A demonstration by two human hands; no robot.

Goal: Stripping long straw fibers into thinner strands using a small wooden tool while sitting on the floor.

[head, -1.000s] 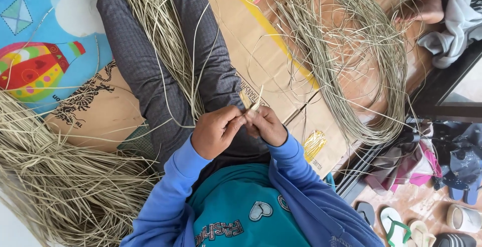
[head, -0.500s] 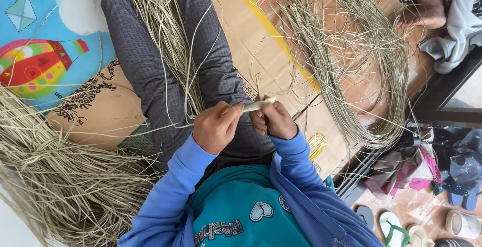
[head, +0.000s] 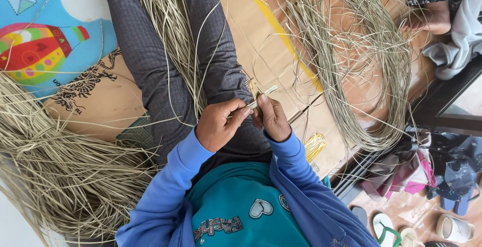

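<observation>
**A:** Start wide. What lies around the person?

**B:** A big heap of dry grass stalks (head: 60, 176) fills the floor at their left, over a bright picture mat (head: 45, 36) and flattened cardboard (head: 261, 51). A looser coil of long strands (head: 361, 61) lies on the boards at their right. Another bundle runs down between the outstretched legs (head: 165, 56). Sandals (head: 386, 227) and a cup (head: 454, 227) sit well apart, at the lower right.

**A:** And the hands?

**B:** Both meet over the right thigh. The left hand (head: 217, 125) is curled nearly closed, thumb and forefinger pinching a thin pale strand (head: 261, 96). The right hand (head: 273, 119) is closed too, its fingertips gripping the same strand just beside the left's, so the two nearly touch. The strand's short free end pokes up and away past the fingers.

**A:** Which step does that look like?

**B:** I'd judge it a fine working of one strand, twisting or splitting it between the fingertips. Which one is too small to tell.

**A:** What would the next move call for?

**B:** Likely a steady pinch from one hand while the other rolls or draws along the strand, with even tension so it doesn't snap.
</observation>
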